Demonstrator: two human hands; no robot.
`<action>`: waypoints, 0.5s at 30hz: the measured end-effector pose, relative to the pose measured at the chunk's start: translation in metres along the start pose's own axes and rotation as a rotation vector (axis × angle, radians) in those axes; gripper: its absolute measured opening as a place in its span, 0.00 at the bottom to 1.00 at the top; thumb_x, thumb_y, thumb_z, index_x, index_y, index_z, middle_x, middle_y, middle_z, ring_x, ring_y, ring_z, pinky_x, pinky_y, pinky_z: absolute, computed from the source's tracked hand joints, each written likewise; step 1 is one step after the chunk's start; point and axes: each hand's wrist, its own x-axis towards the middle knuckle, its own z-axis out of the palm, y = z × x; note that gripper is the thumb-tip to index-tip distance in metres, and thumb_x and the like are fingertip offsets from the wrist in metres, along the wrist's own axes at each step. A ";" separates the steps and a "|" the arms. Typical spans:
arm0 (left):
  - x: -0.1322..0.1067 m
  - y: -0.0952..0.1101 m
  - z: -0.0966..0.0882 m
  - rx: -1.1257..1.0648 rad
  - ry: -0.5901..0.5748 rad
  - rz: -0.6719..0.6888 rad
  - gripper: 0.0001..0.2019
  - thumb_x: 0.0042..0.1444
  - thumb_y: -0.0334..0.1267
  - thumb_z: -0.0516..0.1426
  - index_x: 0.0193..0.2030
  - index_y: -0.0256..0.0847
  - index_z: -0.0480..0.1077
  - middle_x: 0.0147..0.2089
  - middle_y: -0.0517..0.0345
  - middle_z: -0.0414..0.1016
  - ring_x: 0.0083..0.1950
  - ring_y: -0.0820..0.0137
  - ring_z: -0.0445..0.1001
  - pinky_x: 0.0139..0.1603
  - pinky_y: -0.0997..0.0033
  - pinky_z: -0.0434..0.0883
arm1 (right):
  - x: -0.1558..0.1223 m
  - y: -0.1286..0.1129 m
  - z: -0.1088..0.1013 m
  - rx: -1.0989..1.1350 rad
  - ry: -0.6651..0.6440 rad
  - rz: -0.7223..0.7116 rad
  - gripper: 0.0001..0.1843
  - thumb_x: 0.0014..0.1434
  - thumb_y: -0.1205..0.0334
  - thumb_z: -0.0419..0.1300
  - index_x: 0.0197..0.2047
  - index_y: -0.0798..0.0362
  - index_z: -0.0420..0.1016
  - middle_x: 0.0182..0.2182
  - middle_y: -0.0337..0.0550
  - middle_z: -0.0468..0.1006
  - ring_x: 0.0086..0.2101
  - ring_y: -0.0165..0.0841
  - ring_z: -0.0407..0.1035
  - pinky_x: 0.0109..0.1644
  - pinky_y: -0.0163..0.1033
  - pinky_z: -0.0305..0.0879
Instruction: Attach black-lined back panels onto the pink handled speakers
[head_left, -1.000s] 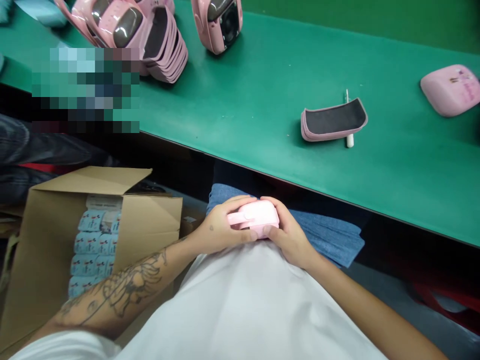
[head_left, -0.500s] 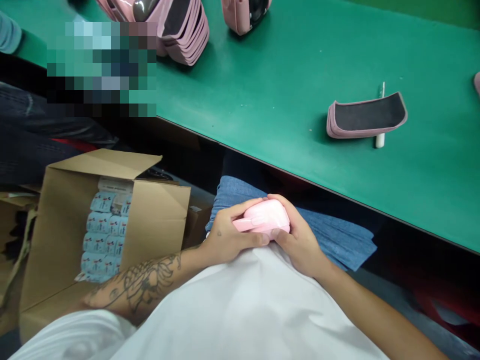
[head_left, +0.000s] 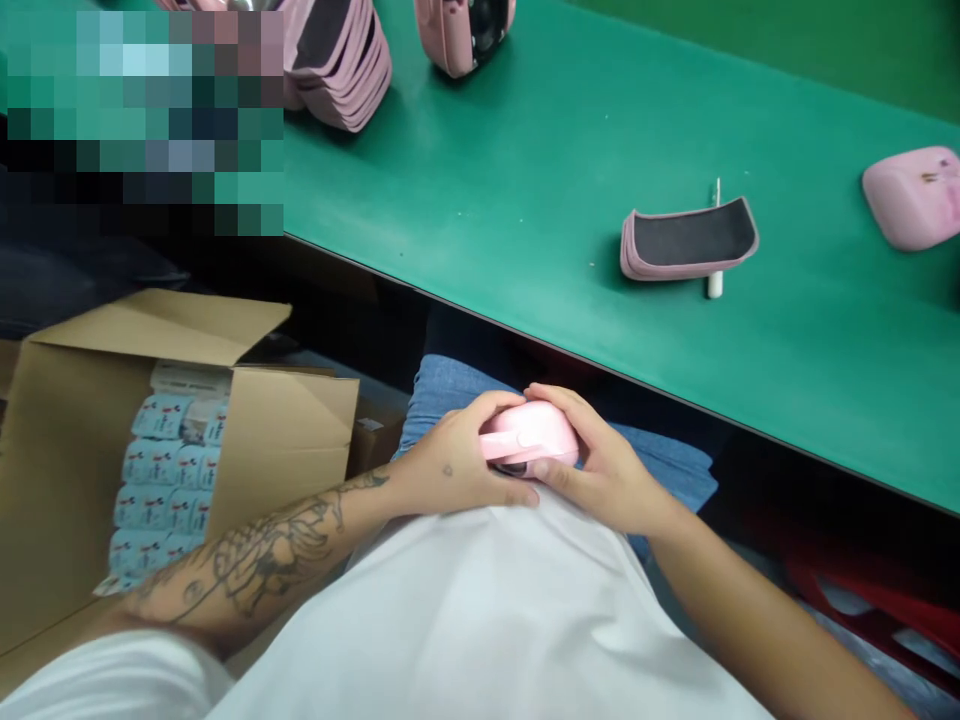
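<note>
Both hands grip a small pink plastic device (head_left: 529, 437) in my lap, below the edge of the green table (head_left: 525, 230). My left hand (head_left: 450, 465) wraps its left side with the thumb underneath. My right hand (head_left: 600, 465) cups its right side, fingers curled over the top. A dark part shows on the device's underside. My lap is covered by a white shirt and blue jeans.
An open cardboard box (head_left: 82, 440) of light-blue packets stands at my left. On the table lie a pink cover with a dark lining (head_left: 688, 240) over a white pen (head_left: 713, 270), a pink case (head_left: 913, 195) at right, and stacked pink covers (head_left: 337, 55) at the far left.
The device has been turned slightly in my hands, with its dark underside now showing. The camera view shifted, so the pink case at the right is back in sight.
</note>
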 end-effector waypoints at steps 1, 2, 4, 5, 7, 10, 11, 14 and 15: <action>0.001 0.001 0.001 0.032 -0.009 0.001 0.45 0.43 0.53 0.76 0.68 0.51 0.69 0.61 0.54 0.80 0.57 0.54 0.80 0.53 0.57 0.79 | -0.001 0.000 -0.003 -0.027 -0.024 0.004 0.43 0.60 0.46 0.72 0.73 0.45 0.63 0.73 0.52 0.64 0.71 0.51 0.62 0.76 0.58 0.60; 0.002 0.001 0.003 0.054 -0.012 0.006 0.43 0.45 0.54 0.75 0.68 0.52 0.69 0.60 0.55 0.80 0.56 0.54 0.80 0.52 0.57 0.79 | -0.003 -0.001 -0.006 -0.041 -0.045 0.018 0.44 0.61 0.45 0.72 0.74 0.45 0.62 0.73 0.52 0.64 0.71 0.50 0.62 0.76 0.58 0.60; 0.003 0.001 0.007 0.085 -0.008 0.017 0.41 0.47 0.55 0.73 0.68 0.53 0.70 0.60 0.56 0.80 0.56 0.54 0.81 0.52 0.57 0.79 | -0.006 -0.002 -0.011 -0.032 -0.086 0.055 0.46 0.61 0.45 0.73 0.75 0.44 0.59 0.74 0.52 0.63 0.71 0.51 0.62 0.75 0.59 0.61; 0.003 0.002 0.009 0.100 -0.003 0.018 0.41 0.47 0.55 0.73 0.68 0.53 0.70 0.61 0.56 0.80 0.56 0.54 0.81 0.52 0.57 0.79 | -0.007 -0.002 -0.013 -0.015 -0.100 0.075 0.46 0.61 0.45 0.73 0.75 0.43 0.59 0.74 0.51 0.63 0.70 0.51 0.63 0.74 0.59 0.62; 0.003 0.005 0.013 0.123 0.012 0.011 0.40 0.48 0.55 0.72 0.68 0.53 0.71 0.63 0.55 0.80 0.58 0.53 0.80 0.53 0.56 0.78 | -0.010 -0.002 -0.016 0.032 -0.120 0.113 0.45 0.61 0.45 0.73 0.75 0.41 0.59 0.73 0.50 0.64 0.68 0.51 0.66 0.72 0.59 0.65; 0.002 0.013 0.017 0.135 0.027 0.001 0.37 0.49 0.55 0.71 0.67 0.52 0.73 0.62 0.55 0.80 0.57 0.53 0.81 0.53 0.55 0.78 | -0.013 0.000 -0.017 0.149 -0.141 0.168 0.45 0.61 0.46 0.73 0.75 0.39 0.58 0.71 0.48 0.67 0.65 0.50 0.69 0.68 0.58 0.69; 0.001 0.016 0.017 0.130 0.028 -0.002 0.37 0.49 0.54 0.71 0.66 0.52 0.73 0.61 0.56 0.81 0.56 0.53 0.82 0.52 0.55 0.79 | -0.015 0.001 -0.016 0.207 -0.147 0.186 0.45 0.61 0.47 0.73 0.75 0.39 0.58 0.70 0.48 0.68 0.64 0.49 0.70 0.67 0.57 0.70; 0.002 0.020 0.017 0.074 0.033 -0.010 0.36 0.48 0.51 0.72 0.65 0.51 0.74 0.58 0.56 0.83 0.54 0.55 0.83 0.49 0.58 0.79 | -0.018 0.005 -0.007 0.396 -0.098 0.220 0.45 0.60 0.50 0.73 0.74 0.40 0.57 0.68 0.49 0.70 0.61 0.48 0.73 0.63 0.54 0.73; 0.002 0.019 0.017 0.042 0.031 -0.005 0.36 0.47 0.50 0.73 0.65 0.50 0.74 0.58 0.56 0.83 0.54 0.55 0.83 0.49 0.59 0.79 | -0.019 0.007 -0.002 0.437 -0.058 0.217 0.45 0.59 0.51 0.74 0.73 0.40 0.57 0.67 0.49 0.70 0.60 0.47 0.73 0.62 0.53 0.73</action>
